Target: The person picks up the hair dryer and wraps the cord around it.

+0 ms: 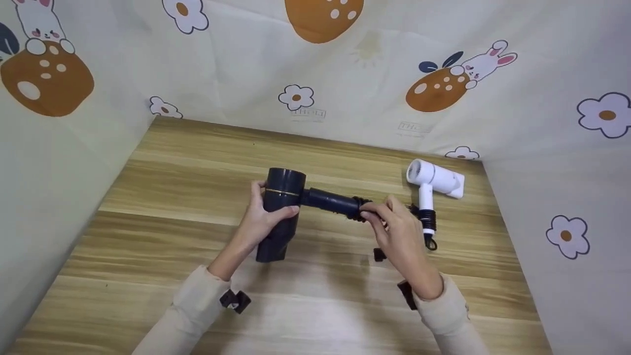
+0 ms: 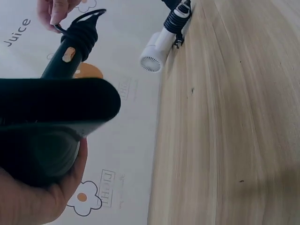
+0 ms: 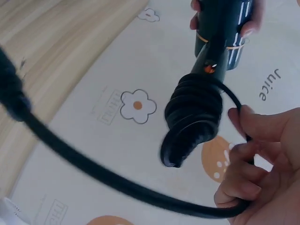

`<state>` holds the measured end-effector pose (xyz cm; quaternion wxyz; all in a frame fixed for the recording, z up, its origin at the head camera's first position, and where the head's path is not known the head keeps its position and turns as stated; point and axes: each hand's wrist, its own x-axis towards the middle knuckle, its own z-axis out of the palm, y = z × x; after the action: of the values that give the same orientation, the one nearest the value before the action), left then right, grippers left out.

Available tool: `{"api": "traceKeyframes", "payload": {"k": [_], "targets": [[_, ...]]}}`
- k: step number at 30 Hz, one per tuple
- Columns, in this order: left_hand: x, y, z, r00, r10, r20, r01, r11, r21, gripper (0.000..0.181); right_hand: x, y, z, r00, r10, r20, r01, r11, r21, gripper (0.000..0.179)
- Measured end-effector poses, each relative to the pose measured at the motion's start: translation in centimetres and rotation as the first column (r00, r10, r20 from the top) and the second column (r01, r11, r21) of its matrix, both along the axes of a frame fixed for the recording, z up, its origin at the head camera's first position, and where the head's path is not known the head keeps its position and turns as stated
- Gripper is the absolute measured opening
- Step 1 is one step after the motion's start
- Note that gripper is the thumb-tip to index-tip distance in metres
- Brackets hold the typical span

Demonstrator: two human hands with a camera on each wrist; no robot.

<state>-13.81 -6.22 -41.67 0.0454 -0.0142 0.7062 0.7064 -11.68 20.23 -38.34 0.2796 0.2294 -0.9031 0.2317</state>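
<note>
A dark hair dryer [image 1: 282, 212] with a thin gold ring is held up over the table, its handle [image 1: 331, 201] pointing right. My left hand [image 1: 261, 217] grips its barrel, with the thumb across the front. Black cord [image 3: 194, 105] is coiled round the handle's end. Between thumb and fingers my right hand [image 1: 402, 236] pinches the cord beside that coil. In the right wrist view, a loose length of cord [image 3: 126, 183] loops from these fingers out to the left, ending in a thicker dark piece [image 3: 11, 89].
A white hair dryer [image 1: 436, 180] lies on the wooden table [image 1: 187, 167] at the back right, black cord [image 1: 427, 220] wound round its handle. Printed cloth [image 1: 246, 64] walls the table's back and sides. Dark wrist-camera pieces [image 1: 235, 301] show by the sleeves.
</note>
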Motion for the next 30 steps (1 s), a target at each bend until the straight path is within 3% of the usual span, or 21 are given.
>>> {"api": "traceKeyframes", "payload": {"k": [4, 8, 10, 12, 15, 18, 21, 22, 26, 30], "targets": [[0.1, 0.1, 0.2, 0.999, -0.051, -0.008, 0.051, 0.999, -0.014, 0.067, -0.5, 0.8, 0.4, 1.000, 0.020, -0.003, -0.020, 0.995, -0.093, 0.011], [0.2, 0.2, 0.3, 0.995, -0.100, -0.014, 0.099, 0.995, -0.033, 0.069, -0.8, 1.4, 0.8, 0.999, 0.025, -0.020, -0.027, 0.992, -0.126, 0.016], [0.2, 0.1, 0.3, 0.992, -0.127, -0.020, 0.126, 0.991, -0.040, 0.070, -1.0, 1.7, 0.9, 1.000, 0.025, 0.005, -0.024, 0.991, -0.133, 0.018], [0.3, 0.0, 0.3, 0.988, -0.154, -0.029, 0.153, 0.987, -0.041, 0.070, -1.3, 2.0, 1.0, 0.995, 0.034, 0.098, -0.017, 0.985, -0.173, 0.020], [0.4, 0.0, 0.3, 0.983, -0.178, -0.041, 0.176, 0.983, -0.044, 0.071, -2.0, 2.5, 1.0, 0.951, 0.049, 0.306, 0.027, 0.971, -0.239, 0.026], [0.6, 0.1, 0.3, 0.981, -0.189, -0.044, 0.188, 0.982, -0.037, 0.071, -2.8, 3.1, 0.7, 0.866, 0.082, 0.494, 0.084, 0.949, -0.304, 0.031], [0.8, 0.2, 0.3, 0.976, -0.210, -0.050, 0.209, 0.978, -0.023, 0.070, -3.7, 3.7, 0.2, 0.799, 0.130, 0.587, 0.140, 0.909, -0.392, 0.029], [1.0, 0.3, 0.4, 0.973, -0.224, -0.054, 0.223, 0.975, -0.022, 0.070, -4.0, 3.8, 0.0, 0.788, 0.142, 0.599, 0.158, 0.894, -0.420, 0.028], [1.4, 0.7, 0.5, 0.956, -0.287, -0.063, 0.287, 0.958, -0.017, 0.072, -4.6, 3.7, -1.0, 0.786, 0.137, 0.603, 0.191, 0.874, -0.447, 0.024], [1.4, 0.9, 0.6, 0.958, -0.282, -0.044, 0.284, 0.958, 0.045, 0.070, -4.6, 3.0, -1.6, 0.802, 0.116, 0.587, 0.186, 0.884, -0.430, 0.020]]}}
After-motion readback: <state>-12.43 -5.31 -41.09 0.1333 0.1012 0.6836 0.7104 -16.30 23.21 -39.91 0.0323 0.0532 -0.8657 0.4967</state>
